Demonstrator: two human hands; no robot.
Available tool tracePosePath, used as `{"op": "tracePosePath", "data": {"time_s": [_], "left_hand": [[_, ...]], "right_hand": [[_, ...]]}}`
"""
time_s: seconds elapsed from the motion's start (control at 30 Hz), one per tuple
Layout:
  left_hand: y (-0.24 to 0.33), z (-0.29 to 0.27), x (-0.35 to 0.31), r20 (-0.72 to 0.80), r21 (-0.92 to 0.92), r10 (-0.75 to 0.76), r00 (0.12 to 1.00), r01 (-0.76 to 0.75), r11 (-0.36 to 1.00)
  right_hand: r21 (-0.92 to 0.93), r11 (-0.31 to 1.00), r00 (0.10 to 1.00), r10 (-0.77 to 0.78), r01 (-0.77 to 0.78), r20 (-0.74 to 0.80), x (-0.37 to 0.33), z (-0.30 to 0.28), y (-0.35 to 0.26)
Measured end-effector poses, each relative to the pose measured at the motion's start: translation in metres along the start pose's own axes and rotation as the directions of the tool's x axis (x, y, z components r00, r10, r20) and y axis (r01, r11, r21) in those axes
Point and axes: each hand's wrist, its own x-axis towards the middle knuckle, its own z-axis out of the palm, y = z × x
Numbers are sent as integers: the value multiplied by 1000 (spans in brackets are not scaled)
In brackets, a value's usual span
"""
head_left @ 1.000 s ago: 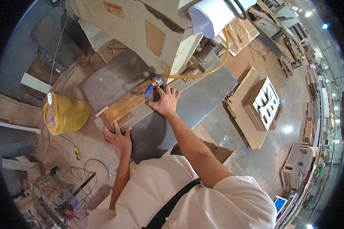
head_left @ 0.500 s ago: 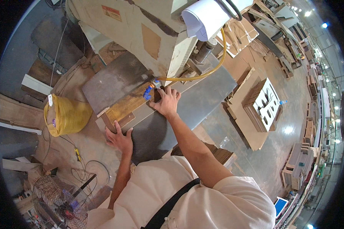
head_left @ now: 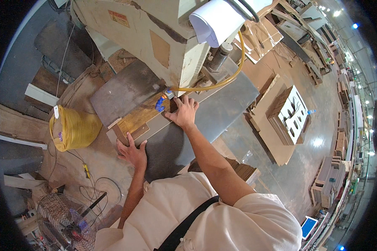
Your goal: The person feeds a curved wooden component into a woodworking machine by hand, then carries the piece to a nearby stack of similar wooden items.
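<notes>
My left hand rests at the near left end of a brown wooden strip, its fingers spread and the index finger against the wood. My right hand is bent over the other end of the strip, thumb on one side and fingers on the other. A yellow-brown wooden block lies alongside, beyond the strip. Both sit on a dark grey machine table. Just past my right hand, a blue jointed nozzle points down at the wood. The cutting part of the machine is hidden.
A large off-white machine housing rises beyond the table, with a yellow hose curving across it. Left stands a yellow sack; lower left, a wire-caged fan. Stacked cut panels lie on the right.
The view has shifted slightly. Both hands keep nearly the same places on the wooden strip.
</notes>
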Motion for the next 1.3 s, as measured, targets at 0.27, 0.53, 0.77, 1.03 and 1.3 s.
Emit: {"op": "tracePosePath", "data": {"time_s": [0.27, 0.53, 0.77, 1.03, 1.3], "left_hand": [[4, 0, 0, -31, -7, 18, 999, -18, 1000], [9, 1, 1, -21, -19, 15, 1000, -15, 1000], [15, 1, 1, -12, -17, 9, 1000, -9, 1000], [20, 4, 1, 7, 19, -14, 1000, 14, 1000], [25, 9, 1, -26, 14, 20, 999, -19, 1000]], "right_hand": [[7, 1000, 999, -26, 26, -36, 3, -3, 2], [-13, 1000, 999, -24, 24, -43, 5, -2, 7], [-27, 999, 999, -22, 21, -40, 8, -3, 12], [-19, 999, 998, -27, 26, -48, 10, -2, 16], [-10, 1000, 1000, -20, 20, -17, 13, -9, 21]]}}
